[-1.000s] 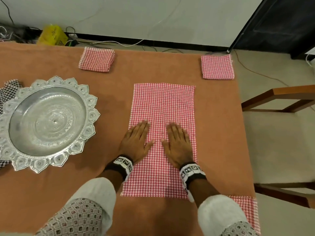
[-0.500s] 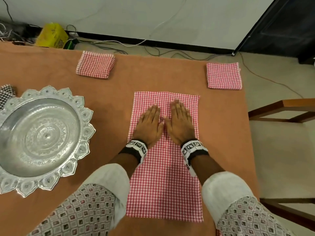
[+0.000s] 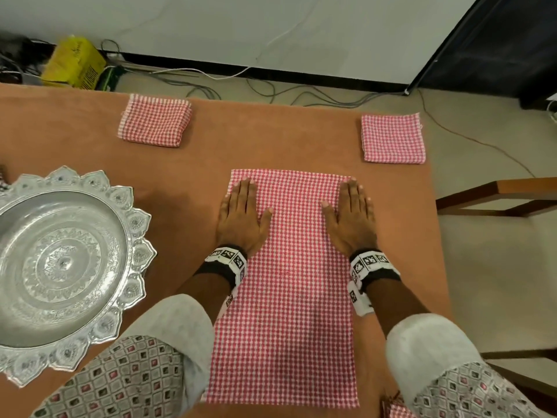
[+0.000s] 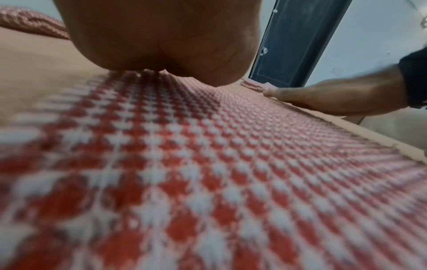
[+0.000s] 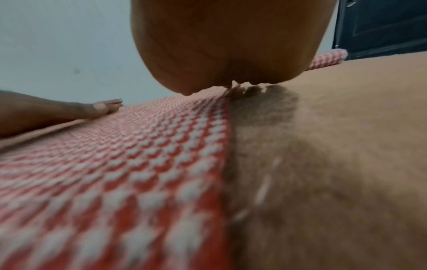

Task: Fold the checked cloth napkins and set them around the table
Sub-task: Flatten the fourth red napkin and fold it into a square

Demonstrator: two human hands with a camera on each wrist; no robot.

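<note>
- The step in hand looks like smoothing: a red-and-white checked napkin [image 3: 289,285] lies as a long folded strip in the lower centre of the frame on the tabletop [image 3: 90,131], running from the near edge towards the middle.
- The left hand [image 3: 241,218] lies flat, fingers straight and together, pressing the strip's far-left corner; it grips nothing.
- The right hand [image 3: 351,221] is flat in the same way on the far-right corner, its outer fingers just over the cloth's edge; it too has hold of nothing.
- Two napkins are already folded into small squares: one [image 3: 155,120] at upper left of centre, the other [image 3: 392,138] at upper right, near the tabletop's corner. A scrap of checked cloth [image 3: 394,410] shows at the bottom right edge.
- By my judgement the next move calls for pinching the two far corners and bringing them towards the near edge, keeping the side edges lined up so the layers do not skew.
- A large ornate silver tray [image 3: 60,267] sits at the left.
- The surface is covered in plain orange-brown fabric, which may drag on the napkin.
- Beyond: a pale wall, cables and a yellow box [image 3: 73,63] on the floor, a dark door at upper right, a wooden chair [image 3: 497,197] at right.
</note>
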